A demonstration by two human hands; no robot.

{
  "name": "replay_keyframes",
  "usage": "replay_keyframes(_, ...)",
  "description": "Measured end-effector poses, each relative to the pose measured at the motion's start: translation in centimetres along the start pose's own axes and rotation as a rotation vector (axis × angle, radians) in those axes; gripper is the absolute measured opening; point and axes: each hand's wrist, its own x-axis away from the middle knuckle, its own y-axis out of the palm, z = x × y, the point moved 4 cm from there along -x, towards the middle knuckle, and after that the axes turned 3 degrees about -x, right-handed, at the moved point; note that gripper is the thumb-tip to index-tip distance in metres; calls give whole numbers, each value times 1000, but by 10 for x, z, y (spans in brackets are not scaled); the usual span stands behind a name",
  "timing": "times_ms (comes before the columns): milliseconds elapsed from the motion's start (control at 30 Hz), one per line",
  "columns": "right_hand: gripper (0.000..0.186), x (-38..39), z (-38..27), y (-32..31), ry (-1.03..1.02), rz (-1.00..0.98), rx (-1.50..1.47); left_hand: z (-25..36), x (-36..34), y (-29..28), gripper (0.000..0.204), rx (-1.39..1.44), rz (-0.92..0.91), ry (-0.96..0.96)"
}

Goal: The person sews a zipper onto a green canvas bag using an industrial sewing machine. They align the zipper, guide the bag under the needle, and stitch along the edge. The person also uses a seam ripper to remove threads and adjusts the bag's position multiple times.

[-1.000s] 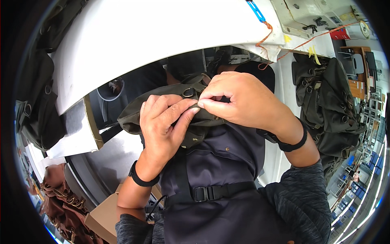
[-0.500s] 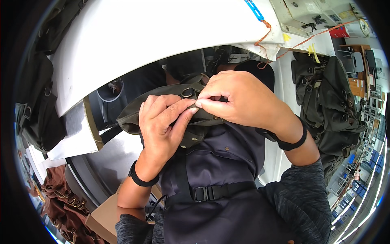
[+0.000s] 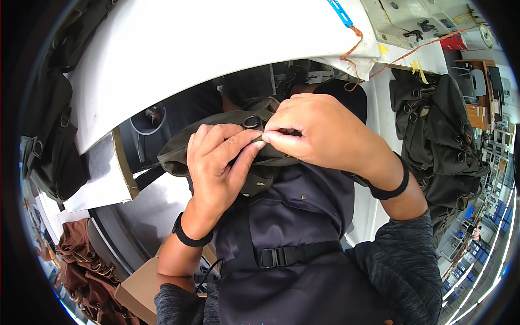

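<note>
An olive-green fabric bag [image 3: 181, 150] with a metal D-ring [image 3: 251, 122] lies across my lap, below the table's curved edge. My left hand [image 3: 218, 157] pinches a fold of the bag between thumb and forefinger. Right beside it, my right hand [image 3: 309, 127] pinches the same fold, its fingertips meeting those of the left. Whether a small thing sits between the fingertips cannot be made out. Both hands hide the middle of the bag.
A white table [image 3: 189, 49] curves round in front of me, with a blue tool [image 3: 340, 12] on an orange cord. Olive bags [image 3: 439, 135] hang at the right, more [image 3: 51, 141] at the left. Brown bags [image 3: 84, 271] and a cardboard box [image 3: 138, 290] stand at the lower left.
</note>
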Motion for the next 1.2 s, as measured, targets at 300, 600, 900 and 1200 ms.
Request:
replay_keyframes(300,33,2,-8,4,-114,301,-29,-6,-2,-13,25,95,74,-152)
replay_keyframes(600,47,10,-11,48,-174,472,-21,-1,1,-35,24,137,27,-254)
replay_keyframes(900,29,6,-6,62,-141,539,-190,-9,7,-29,16,218,0,-353)
replay_keyframes(1200,27,8,-12,63,-124,631,-196,-6,7,-27,14,181,24,-311)
